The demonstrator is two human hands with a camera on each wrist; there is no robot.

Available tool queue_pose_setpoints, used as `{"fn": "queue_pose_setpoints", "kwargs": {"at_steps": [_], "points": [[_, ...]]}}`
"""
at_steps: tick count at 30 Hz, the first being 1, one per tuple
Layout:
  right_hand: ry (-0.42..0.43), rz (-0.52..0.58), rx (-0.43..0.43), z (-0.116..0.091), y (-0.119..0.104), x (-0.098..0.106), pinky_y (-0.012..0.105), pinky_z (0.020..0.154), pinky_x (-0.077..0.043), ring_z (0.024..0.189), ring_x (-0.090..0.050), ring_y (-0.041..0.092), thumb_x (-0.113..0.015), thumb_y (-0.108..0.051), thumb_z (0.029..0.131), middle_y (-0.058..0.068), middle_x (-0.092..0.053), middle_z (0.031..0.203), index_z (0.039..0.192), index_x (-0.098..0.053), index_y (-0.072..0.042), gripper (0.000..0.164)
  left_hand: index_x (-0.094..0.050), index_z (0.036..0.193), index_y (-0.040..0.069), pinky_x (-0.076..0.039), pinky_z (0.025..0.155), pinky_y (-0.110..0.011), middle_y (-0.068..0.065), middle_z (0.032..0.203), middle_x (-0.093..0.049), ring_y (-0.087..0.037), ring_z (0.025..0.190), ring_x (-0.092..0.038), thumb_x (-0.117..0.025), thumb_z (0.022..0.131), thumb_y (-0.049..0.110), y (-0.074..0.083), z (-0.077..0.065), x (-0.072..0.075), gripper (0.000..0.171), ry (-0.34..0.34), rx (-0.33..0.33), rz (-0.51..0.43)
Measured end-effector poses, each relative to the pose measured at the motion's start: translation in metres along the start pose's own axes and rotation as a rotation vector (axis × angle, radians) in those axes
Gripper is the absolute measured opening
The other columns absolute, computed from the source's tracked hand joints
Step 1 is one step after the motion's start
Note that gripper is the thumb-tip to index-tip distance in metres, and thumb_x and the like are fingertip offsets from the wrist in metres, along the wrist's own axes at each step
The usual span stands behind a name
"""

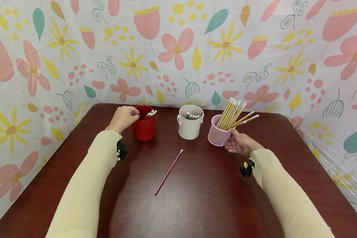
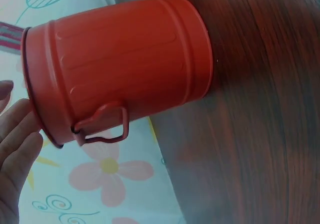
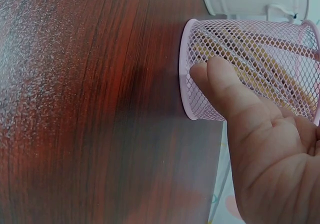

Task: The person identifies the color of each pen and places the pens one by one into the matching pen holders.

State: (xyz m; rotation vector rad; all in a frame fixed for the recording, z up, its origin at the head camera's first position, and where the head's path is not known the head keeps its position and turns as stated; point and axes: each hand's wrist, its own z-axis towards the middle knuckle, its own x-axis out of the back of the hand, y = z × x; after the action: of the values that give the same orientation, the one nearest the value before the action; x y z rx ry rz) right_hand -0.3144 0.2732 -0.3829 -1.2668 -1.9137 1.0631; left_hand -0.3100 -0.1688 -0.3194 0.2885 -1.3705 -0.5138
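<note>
My left hand point(image 1: 124, 118) is at the left rim of the red metal bucket point(image 1: 144, 130), its fingers loosely bent. In the left wrist view its fingertips point(image 2: 32, 139) meet the bucket's rim. White-ended pencils point(image 1: 151, 113) lean inside that bucket. At the right, my right hand point(image 1: 241, 142) touches the side of the pink mesh pencil cup point(image 1: 215, 137). The right wrist view shows its fingers point(image 3: 222, 76) extended against the mesh. Several gold pencils point(image 1: 230, 114) with pale erasers stand in this cup, two tilted far right.
Between the two containers stands a white metal bucket point(image 1: 188, 127) with several pencils point(image 1: 192, 116) in it. A dark red pencil point(image 1: 168, 173) lies slantwise on the brown table point(image 1: 196, 205). Behind hangs a flower-patterned curtain point(image 1: 178, 82).
</note>
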Motion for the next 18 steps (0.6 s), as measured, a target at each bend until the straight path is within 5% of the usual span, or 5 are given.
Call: {"fn": "queue_pose_setpoints", "kwargs": {"at_steps": [8,18], "points": [[0.006,-0.004,0.002,-0.003,-0.001,0.001,0.031,0.085,-0.051,0.085,-0.060,0.014,-0.014,-0.044,0.102,0.016,-0.055,0.104,0.139,-0.011,0.024,0.078,-0.071,0.103,-0.003,-0.052,0.083,-0.044,-0.019,0.101,-0.070,-0.032,0.096,-0.063,-0.060,0.093,0.012,0.010,-0.007,0.000,0.022,0.036,-0.060,-0.031],[0.021,0.003,0.003,-0.003,-0.001,-0.003,0.030,0.082,-0.052,0.083,-0.061,0.014,-0.015,-0.044,0.102,0.016,-0.055,0.103,0.139,-0.011,0.024,0.078,-0.074,0.092,0.001,-0.052,0.078,-0.038,-0.011,0.088,-0.073,-0.025,0.086,-0.067,-0.068,0.088,0.016,0.063,-0.020,0.001,0.016,0.164,-0.255,-0.108]]}}
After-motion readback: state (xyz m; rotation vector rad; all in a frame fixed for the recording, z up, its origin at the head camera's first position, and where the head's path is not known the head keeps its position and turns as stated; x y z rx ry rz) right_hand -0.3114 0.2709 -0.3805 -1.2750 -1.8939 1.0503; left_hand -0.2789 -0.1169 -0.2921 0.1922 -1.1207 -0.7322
